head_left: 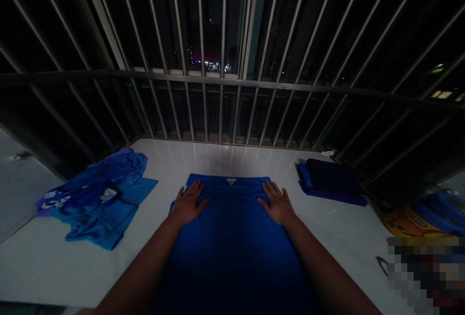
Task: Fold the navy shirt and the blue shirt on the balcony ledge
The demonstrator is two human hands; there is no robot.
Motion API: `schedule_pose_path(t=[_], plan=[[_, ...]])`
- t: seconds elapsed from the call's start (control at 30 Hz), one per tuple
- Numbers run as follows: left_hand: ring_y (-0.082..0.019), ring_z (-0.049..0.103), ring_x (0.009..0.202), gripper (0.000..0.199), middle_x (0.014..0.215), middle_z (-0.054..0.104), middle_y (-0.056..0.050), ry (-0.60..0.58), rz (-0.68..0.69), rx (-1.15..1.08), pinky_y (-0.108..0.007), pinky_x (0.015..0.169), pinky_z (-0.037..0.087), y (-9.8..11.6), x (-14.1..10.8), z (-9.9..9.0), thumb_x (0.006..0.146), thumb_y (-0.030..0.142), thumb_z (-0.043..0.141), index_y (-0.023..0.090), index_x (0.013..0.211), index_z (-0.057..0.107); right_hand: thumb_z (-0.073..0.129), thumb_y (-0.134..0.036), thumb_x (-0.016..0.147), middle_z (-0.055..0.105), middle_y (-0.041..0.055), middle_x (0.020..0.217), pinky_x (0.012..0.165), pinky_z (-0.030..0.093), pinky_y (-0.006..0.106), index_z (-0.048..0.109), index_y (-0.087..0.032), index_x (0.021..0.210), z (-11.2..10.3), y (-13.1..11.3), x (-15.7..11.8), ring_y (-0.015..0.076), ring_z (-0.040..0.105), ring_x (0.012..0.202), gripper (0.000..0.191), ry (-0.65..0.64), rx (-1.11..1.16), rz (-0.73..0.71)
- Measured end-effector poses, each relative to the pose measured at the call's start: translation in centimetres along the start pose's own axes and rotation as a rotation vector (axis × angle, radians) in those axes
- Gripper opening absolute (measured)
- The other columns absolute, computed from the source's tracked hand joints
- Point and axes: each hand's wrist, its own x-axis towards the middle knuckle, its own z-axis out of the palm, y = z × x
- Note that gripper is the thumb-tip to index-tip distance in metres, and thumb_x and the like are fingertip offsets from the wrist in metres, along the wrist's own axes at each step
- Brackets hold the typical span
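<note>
A blue piece of sportswear (232, 228) lies spread on the white surface in front of me, its near part dark in shadow. Its far edge is folded over, and a small white logo there reads upside down; I cannot tell whether it is a shirt or shorts. On its far left corner my left hand (188, 202) lies flat with fingers spread. My right hand (279, 203) rests the same way on the far right corner. Both hands press on the cloth without gripping it.
To the left lies a loose heap of blue and purple clothes (105, 199). Folded dark blue clothes (334, 179) are stacked at the right. Metal window bars (221, 82) rise behind the white ledge (163, 155). A yellow and blue object (421, 218) stands at the far right.
</note>
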Motion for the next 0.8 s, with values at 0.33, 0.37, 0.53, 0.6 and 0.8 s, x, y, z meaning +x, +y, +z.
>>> schedule_pose_path(t=[0.33,0.37,0.53,0.6,0.8], plan=[[-0.033,0.030,0.172,0.077,0.186,0.028,-0.012,-0.028,0.003,0.012,-0.065,0.141,0.014,0.2,3.5,-1.1,0.111,0.059,0.042,0.021,0.178,0.037,0.023,-0.079,0.111,0.014,0.0074,0.189,0.140,0.006,0.064,0.020,-0.023,0.183,-0.2,0.4,3.4,0.0328,0.010,0.176,0.090,0.016,0.014,0.005],[-0.034,0.030,0.172,0.077,0.185,0.029,-0.012,-0.028,0.000,0.012,-0.065,0.141,0.015,0.2,3.6,-1.2,0.111,0.059,0.042,0.020,0.177,0.037,0.024,-0.078,0.112,0.013,0.0071,0.189,0.140,0.006,0.064,0.020,-0.023,0.183,-0.2,0.4,3.5,0.0325,0.010,0.176,0.090,0.017,0.015,0.008],[-0.032,0.032,0.171,0.076,0.185,0.031,-0.012,-0.024,-0.003,0.016,-0.063,0.141,0.015,0.3,3.3,-1.3,0.111,0.059,0.042,0.021,0.177,0.040,0.024,-0.078,0.112,0.012,0.0070,0.189,0.140,0.005,0.064,0.019,-0.024,0.183,0.0,0.4,3.4,0.0320,0.009,0.176,0.090,0.016,0.028,0.009],[-0.032,0.032,0.171,0.075,0.185,0.031,-0.011,-0.024,-0.004,0.014,-0.062,0.141,0.015,0.4,3.2,-1.2,0.111,0.058,0.042,0.022,0.177,0.040,0.024,-0.078,0.111,0.013,0.0076,0.189,0.140,0.004,0.064,0.019,-0.024,0.183,-0.1,0.4,3.4,0.0323,0.009,0.176,0.090,0.012,0.032,0.007],[-0.032,0.030,0.172,0.073,0.185,0.030,-0.013,-0.043,-0.006,-0.008,-0.064,0.141,0.012,0.6,3.7,-2.1,0.111,0.056,0.044,0.022,0.176,0.040,0.022,-0.078,0.112,0.012,0.0078,0.189,0.140,0.004,0.065,0.018,-0.024,0.183,-0.7,0.1,3.3,0.0322,0.009,0.176,0.089,-0.011,0.027,0.011]])
